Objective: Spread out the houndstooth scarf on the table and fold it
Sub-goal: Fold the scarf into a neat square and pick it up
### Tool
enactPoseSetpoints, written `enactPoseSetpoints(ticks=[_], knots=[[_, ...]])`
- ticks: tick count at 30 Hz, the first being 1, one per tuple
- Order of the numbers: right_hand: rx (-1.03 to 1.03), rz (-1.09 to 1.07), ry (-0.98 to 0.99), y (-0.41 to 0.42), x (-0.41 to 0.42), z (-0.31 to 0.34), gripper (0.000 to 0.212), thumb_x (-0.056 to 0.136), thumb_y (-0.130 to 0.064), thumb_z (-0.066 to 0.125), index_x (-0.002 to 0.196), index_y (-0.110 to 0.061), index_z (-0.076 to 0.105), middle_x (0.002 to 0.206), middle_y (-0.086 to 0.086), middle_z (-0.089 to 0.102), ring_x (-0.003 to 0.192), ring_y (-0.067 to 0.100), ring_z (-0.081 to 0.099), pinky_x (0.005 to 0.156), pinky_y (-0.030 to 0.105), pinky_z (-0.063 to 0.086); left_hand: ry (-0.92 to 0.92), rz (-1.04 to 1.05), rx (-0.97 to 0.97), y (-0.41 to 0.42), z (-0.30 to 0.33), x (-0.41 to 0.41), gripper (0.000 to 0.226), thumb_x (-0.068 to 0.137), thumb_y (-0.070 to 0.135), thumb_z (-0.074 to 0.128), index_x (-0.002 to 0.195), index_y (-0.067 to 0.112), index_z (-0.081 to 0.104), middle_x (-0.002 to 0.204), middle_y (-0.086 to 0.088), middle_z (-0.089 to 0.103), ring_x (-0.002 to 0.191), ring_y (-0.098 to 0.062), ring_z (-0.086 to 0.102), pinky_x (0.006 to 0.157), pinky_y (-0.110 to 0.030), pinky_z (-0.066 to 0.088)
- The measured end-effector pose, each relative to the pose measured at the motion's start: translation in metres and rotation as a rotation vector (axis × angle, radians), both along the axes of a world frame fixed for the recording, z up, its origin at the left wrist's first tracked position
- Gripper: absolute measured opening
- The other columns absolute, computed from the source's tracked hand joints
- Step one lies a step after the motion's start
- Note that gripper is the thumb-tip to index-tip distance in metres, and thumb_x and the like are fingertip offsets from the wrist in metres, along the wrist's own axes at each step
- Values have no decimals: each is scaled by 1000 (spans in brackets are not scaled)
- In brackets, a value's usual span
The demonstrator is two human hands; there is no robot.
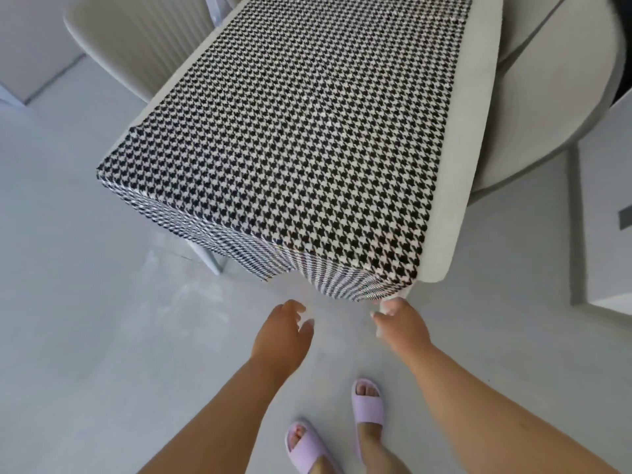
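The black-and-white houndstooth scarf (294, 138) lies flat along the white table (455, 186), and its near end hangs over the table's front edge. My left hand (285, 331) hovers below that hanging end with relaxed, slightly curled fingers and holds nothing. My right hand (398, 318) is just under the hanging end's right corner; its fingertips appear to pinch the white fringe there, though blur hides the contact.
A white ribbed chair (143, 46) stands at the table's left side, and a round white seat (561, 90) at its right. A white cabinet (612, 213) is at the far right. My feet in lilac slippers (367, 401) stand on the pale floor.
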State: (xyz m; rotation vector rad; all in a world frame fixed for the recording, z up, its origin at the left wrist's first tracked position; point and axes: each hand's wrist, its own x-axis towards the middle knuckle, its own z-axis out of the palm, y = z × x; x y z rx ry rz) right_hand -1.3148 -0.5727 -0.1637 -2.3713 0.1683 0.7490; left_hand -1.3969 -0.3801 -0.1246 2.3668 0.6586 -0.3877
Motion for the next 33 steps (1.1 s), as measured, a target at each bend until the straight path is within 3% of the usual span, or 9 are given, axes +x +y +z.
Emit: enactPoseSetpoints(ticks=[3, 8, 11, 13, 16, 21, 23, 30, 33], knots=[[89, -313, 59, -5, 9, -17, 53, 85, -23, 67, 129, -1, 46, 127, 17, 56, 114, 31, 55, 83, 28, 40, 38, -24, -49, -5, -18, -8, 27, 93, 31, 56, 116, 19, 58, 112, 0, 60, 92, -13, 56, 81, -24, 42], [221, -436, 96, 9, 25, -42, 60, 83, -20, 68, 137, -11, 43, 134, 8, 52, 122, 31, 51, 99, 34, 43, 53, -11, -76, -11, -36, -15, 26, 92, 28, 56, 116, 18, 59, 111, 0, 61, 90, -11, 53, 79, -21, 38], [135, -379, 150, 15, 27, -57, 32, 85, -31, 66, 99, -3, 60, 95, 11, 64, 96, 31, 62, 88, 37, 52, 61, -14, -101, -14, -41, -16, 27, 92, 27, 57, 116, 17, 59, 111, -2, 61, 92, -14, 56, 80, -23, 42], [102, -325, 109, 19, 19, -53, 32, 89, -32, 62, 73, -6, 53, 74, 7, 56, 76, 26, 56, 73, 31, 44, 61, -15, -114, -17, -42, -15, 27, 91, 27, 58, 117, 16, 58, 111, -2, 61, 94, -15, 59, 81, -24, 44], [205, -295, 32, 21, 0, -36, 40, 91, -28, 61, 61, -14, 40, 60, 0, 44, 61, 19, 44, 62, 27, 35, 52, -32, -133, -21, -41, -12, 32, 90, 33, 61, 118, 17, 57, 111, -1, 61, 92, -13, 58, 79, -24, 44], [353, -154, -40, 30, -22, 13, 36, 94, -37, 54, 76, -7, 51, 70, 9, 54, 66, 15, 47, 63, 29, 41, -34, -125, -98, -29, -22, 0, 51, 84, 46, 67, 125, 21, 49, 113, 5, 55, 94, -11, 58, 82, -27, 48], [418, -143, -76, 35, -24, 35, 39, 95, -35, 54, 65, -14, 39, 59, 0, 39, 56, 10, 37, 51, 20, 31, -94, -159, -57, -31, -11, 7, 53, 83, 49, 67, 124, 21, 49, 113, 6, 54, 97, -13, 58, 81, -28, 49], [615, -211, -91, 45, -21, 77, 43, 94, -39, 53, 64, -17, 32, 57, -7, 27, 49, 3, 28, 49, 19, 25, -306, -191, -31, -27, 31, 24, 12, 95, 27, 54, 91, 17, 59, 91, 3, 65, 83, -17, 59, 70, -32, 49], [716, -226, -33, 43, -25, 84, 33, 93, -46, 49, 79, -16, 50, 68, -10, 47, 63, 0, 46, 57, 16, 34, -348, -171, -106, -24, 45, 24, 15, 95, 21, 53, 84, 12, 58, 82, -4, 63, 73, -22, 56, 67, -38, 50]])
